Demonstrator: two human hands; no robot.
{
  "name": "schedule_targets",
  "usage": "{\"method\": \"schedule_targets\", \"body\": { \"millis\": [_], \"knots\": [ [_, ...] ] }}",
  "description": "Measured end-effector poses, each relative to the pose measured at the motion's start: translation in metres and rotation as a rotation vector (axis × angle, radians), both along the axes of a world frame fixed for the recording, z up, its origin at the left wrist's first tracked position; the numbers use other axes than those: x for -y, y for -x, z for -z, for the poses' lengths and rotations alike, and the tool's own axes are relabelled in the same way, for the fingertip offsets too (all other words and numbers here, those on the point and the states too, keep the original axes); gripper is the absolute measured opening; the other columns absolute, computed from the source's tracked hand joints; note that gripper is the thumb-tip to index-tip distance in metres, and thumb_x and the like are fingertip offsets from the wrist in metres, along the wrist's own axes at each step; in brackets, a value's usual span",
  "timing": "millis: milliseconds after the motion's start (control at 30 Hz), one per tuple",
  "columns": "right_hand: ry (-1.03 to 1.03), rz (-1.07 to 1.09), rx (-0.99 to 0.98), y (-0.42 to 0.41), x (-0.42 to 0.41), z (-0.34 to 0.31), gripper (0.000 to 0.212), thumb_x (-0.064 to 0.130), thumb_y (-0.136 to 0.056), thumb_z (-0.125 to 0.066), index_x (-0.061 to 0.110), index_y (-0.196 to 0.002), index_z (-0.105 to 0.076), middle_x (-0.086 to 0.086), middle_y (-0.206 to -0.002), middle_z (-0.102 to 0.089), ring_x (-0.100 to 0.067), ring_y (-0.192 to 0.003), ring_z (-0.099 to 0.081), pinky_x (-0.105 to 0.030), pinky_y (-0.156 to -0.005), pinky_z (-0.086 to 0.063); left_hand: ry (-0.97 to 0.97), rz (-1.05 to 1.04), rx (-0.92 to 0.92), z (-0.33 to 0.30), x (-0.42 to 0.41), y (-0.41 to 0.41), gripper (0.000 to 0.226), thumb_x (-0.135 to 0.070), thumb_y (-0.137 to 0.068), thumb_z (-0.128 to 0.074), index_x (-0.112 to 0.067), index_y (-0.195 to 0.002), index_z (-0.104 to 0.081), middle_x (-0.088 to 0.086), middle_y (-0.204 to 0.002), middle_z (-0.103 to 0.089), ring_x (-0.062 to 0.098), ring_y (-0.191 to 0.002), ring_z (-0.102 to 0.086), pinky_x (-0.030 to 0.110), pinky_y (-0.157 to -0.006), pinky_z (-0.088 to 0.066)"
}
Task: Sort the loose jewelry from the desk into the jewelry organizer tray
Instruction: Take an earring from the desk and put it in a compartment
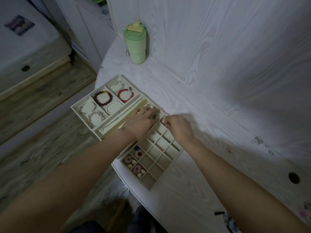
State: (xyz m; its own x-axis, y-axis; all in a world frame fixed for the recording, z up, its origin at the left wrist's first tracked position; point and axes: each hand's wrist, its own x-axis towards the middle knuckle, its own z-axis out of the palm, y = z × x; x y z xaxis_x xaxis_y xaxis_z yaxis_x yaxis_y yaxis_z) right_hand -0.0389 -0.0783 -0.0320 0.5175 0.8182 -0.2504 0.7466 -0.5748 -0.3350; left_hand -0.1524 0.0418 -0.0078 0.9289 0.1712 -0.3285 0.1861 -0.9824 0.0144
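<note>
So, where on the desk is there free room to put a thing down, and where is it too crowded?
Bare desk lies between the green cup and the tray, and along the back panel. Bare too is the near desk right of the grid tray, short of the silver chain. It is crowded where the left hand and right hand meet.

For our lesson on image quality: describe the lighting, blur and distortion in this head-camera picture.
Head view: dim, bluish light; the desk is darkest at right, where the loose chain barely shows. The right hand is smeared by motion blur, with a ghost trail beside it; the left hand is a little sharper. Wide-angle distortion bends the desk edge and stretches the forearms. No glare.
</note>
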Motion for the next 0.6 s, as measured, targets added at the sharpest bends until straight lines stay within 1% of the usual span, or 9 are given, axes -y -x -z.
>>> {"method": "schedule_targets", "body": {
  "millis": [67, 167, 233, 300, 367, 400, 467, 533, 600],
  "knots": [
    [0.071, -0.068, 0.045, 0.0, -0.002, -0.001, 0.016, -0.004, -0.085, -0.048, 0.005, -0.083, -0.062, -0.007, -0.076, -0.054, -0.026, -0.075, -0.06, -0.033, -0.057, -0.039, -0.009, 0.003, 0.004, -0.001, 0.0, 0.0, 0.061, -0.013, -0.084, -0.05, -0.025, -0.143, -0.037, 0.001, -0.156, -0.008, 0.024, -0.142, -0.01, 0.039, -0.112, -0.015],
    [0.156, -0.161, 0.069, -0.003, -0.004, -0.005, 0.019, -0.005, -0.089, -0.044, 0.009, -0.081, -0.055, -0.006, -0.082, -0.052, -0.022, -0.07, -0.052, -0.029, -0.054, -0.034, -0.033, 0.021, 0.013, 0.001, 0.001, -0.001, 0.059, -0.013, -0.085, -0.05, -0.024, -0.142, -0.038, 0.001, -0.155, -0.01, 0.024, -0.141, -0.011, 0.039, -0.112, -0.017],
    [0.164, -0.185, 0.052, -0.006, -0.003, -0.008, 0.021, -0.003, -0.091, -0.042, 0.012, -0.081, -0.055, -0.006, -0.083, -0.053, -0.024, -0.073, -0.055, -0.029, -0.052, -0.033, -0.052, 0.031, 0.025, 0.003, 0.002, -0.002, 0.059, -0.013, -0.085, -0.051, -0.024, -0.142, -0.039, 0.002, -0.155, -0.012, 0.023, -0.141, -0.011, 0.039, -0.112, -0.018],
    [0.101, -0.14, 0.002, -0.009, 0.001, -0.009, 0.027, 0.0, -0.093, -0.043, 0.013, -0.096, -0.066, -0.008, -0.094, -0.057, -0.028, -0.087, -0.06, -0.033, -0.061, -0.045, -0.061, 0.033, 0.028, 0.004, 0.003, -0.003, 0.058, -0.014, -0.085, -0.052, -0.024, -0.141, -0.04, 0.001, -0.154, -0.012, 0.023, -0.141, -0.011, 0.04, -0.113, -0.019],
    [0.022, -0.05, -0.007, -0.013, 0.007, -0.01, 0.031, 0.003, -0.095, -0.043, 0.013, -0.114, -0.066, -0.007, -0.11, -0.057, -0.025, -0.1, -0.058, -0.037, -0.073, -0.05, -0.054, 0.031, 0.023, 0.004, 0.004, -0.003, 0.055, -0.015, -0.086, -0.052, -0.023, -0.139, -0.042, 0.001, -0.154, -0.012, 0.023, -0.14, -0.012, 0.04, -0.113, -0.019],
    [-0.003, -0.014, 0.005, -0.014, 0.01, -0.01, 0.032, 0.004, -0.095, -0.043, 0.013, -0.117, -0.064, -0.006, -0.115, -0.055, -0.023, -0.104, -0.055, -0.036, -0.076, -0.05, -0.05, 0.031, 0.022, 0.003, 0.004, -0.003, 0.054, -0.016, -0.086, -0.051, -0.023, -0.139, -0.043, 0.001, -0.154, -0.012, 0.023, -0.14, -0.012, 0.041, -0.113, -0.02],
    [-0.025, 0.012, 0.011, -0.016, 0.016, -0.011, 0.033, 0.001, -0.094, -0.045, 0.014, -0.118, -0.064, -0.003, -0.121, -0.048, -0.018, -0.111, -0.047, -0.032, -0.076, -0.047, -0.045, 0.03, 0.016, 0.002, 0.004, -0.002, 0.053, -0.016, -0.086, -0.051, -0.022, -0.139, -0.043, 0.002, -0.155, -0.012, 0.024, -0.141, -0.011, 0.042, -0.113, -0.02],
    [-0.006, -0.031, 0.018, -0.016, 0.018, -0.013, 0.038, -0.004, -0.091, -0.048, 0.018, -0.117, -0.065, -0.002, -0.127, -0.042, -0.017, -0.118, -0.039, -0.029, -0.077, -0.044, -0.043, 0.028, 0.021, 0.002, 0.004, -0.002, 0.054, -0.014, -0.086, -0.051, -0.022, -0.139, -0.043, 0.002, -0.155, -0.012, 0.024, -0.14, -0.012, 0.042, -0.113, -0.021],
    [0.032, -0.102, 0.032, -0.015, 0.018, -0.014, 0.044, -0.006, -0.087, -0.05, 0.022, -0.117, -0.066, -0.003, -0.138, -0.035, -0.019, -0.127, -0.031, -0.029, -0.092, -0.04, -0.045, 0.025, 0.022, 0.003, 0.005, -0.002, 0.054, -0.014, -0.086, -0.05, -0.022, -0.139, -0.041, 0.003, -0.154, -0.012, 0.024, -0.14, -0.012, 0.042, -0.112, -0.021]
  ]
}}
